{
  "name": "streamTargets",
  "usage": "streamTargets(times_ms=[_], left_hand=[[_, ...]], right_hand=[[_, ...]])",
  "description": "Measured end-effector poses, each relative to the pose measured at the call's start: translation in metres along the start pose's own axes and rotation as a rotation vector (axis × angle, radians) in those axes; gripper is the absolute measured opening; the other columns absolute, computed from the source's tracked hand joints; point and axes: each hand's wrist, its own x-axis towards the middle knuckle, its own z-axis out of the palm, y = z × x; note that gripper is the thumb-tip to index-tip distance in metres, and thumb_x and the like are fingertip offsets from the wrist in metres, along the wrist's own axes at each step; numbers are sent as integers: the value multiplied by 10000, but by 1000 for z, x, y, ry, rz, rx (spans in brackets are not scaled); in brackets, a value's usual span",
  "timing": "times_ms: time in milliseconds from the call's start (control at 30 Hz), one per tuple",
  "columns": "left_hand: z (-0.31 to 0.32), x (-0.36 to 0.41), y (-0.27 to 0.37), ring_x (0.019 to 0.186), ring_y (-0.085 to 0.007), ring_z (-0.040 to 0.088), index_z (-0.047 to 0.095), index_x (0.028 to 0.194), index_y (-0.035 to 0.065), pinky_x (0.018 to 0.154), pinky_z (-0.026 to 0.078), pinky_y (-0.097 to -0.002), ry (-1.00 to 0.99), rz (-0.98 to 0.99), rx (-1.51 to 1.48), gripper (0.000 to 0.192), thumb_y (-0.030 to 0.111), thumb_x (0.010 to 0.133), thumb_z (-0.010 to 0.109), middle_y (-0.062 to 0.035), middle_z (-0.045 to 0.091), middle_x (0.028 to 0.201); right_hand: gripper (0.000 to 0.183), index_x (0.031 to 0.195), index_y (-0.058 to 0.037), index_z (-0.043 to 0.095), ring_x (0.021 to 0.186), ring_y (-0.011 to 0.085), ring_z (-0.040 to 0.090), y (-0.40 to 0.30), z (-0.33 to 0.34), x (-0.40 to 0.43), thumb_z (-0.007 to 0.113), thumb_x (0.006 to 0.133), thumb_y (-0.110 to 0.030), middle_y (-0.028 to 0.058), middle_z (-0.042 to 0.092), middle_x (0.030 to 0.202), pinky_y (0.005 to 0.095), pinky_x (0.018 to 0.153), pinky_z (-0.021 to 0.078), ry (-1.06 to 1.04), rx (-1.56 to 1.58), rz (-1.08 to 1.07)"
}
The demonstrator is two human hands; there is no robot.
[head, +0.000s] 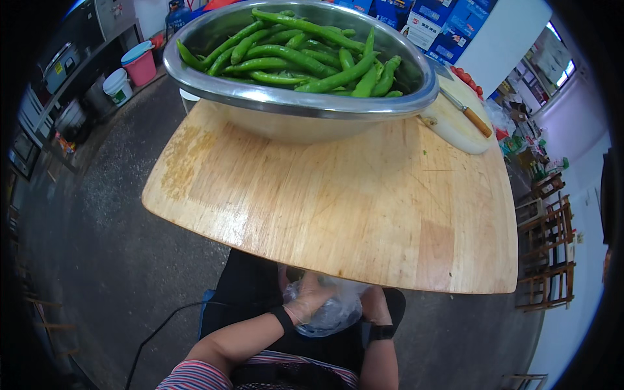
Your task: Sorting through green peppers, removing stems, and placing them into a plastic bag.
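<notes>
Over my lap, below the table's near edge, lies a crumpled clear plastic bag [336, 314]. My left hand [312, 297] reaches across the bag's left side, with thin clear plastic around its wrist like a disposable glove. At the bag's right side is my right hand [375, 303], touching the plastic. Fingers of both hands are largely hidden by the bag and the tabletop, so their grip does not show. In front of me, a large stainless steel basin [312, 105] heaped with long green chili peppers [292, 58] stands on the wooden table [331, 195].
A knife [468, 114] with a wooden handle lies on a round pale cutting board [468, 134] at the right. Red tomatoes [467, 79] sit beyond it. Blue cartons [438, 29] are stacked behind. Buckets [139, 61] stand left on the floor, wooden chairs [551, 243] right.
</notes>
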Motion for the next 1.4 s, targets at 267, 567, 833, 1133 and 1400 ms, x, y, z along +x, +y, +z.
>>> streamTargets(times_ms=[267,567,833,1133,1400], left_hand=[[10,22,-74,985,-230,598,555,1113,-37,854,462,-338,37,237,-67,484,142,698,727,-150,638,1061],[9,19,-39,930,-190,627,615,1071,-23,803,486,-291,248,11,-192,281,86,815,652,-118,657,1038],[2,20,-36,837,-181,643,632,1014,-4,726,507,-284,420,-14,92,195,0,832,564,-100,674,948],[-15,6,11,957,-209,605,562,1094,-12,821,480,-307,324,-263,53,266,28,831,574,-134,627,1066],[7,16,-28,995,-349,582,601,1088,17,855,465,-389,61,211,487,332,127,782,665,-191,612,1083]], right_hand=[[285,1038,-11,604,951,258,582,-20,0,-9,564,819,-189,119,645,999,448,982,346,212,1963,360],[190,805,-93,690,887,309,603,-9,86,-8,515,783,-163,148,640,806,482,985,327,333,827,225],[400,1180,-42,580,1223,364,425,18,117,-17,488,813,-172,199,530,1232,489,1069,267,225,601,481],[404,1210,-45,567,1244,314,424,-3,87,6,456,840,-163,144,550,1247,468,1080,250,-90,264,366],[399,1160,-28,597,1191,312,471,-15,156,2,483,808,-177,180,563,1208,471,1055,285,338,788,399]])
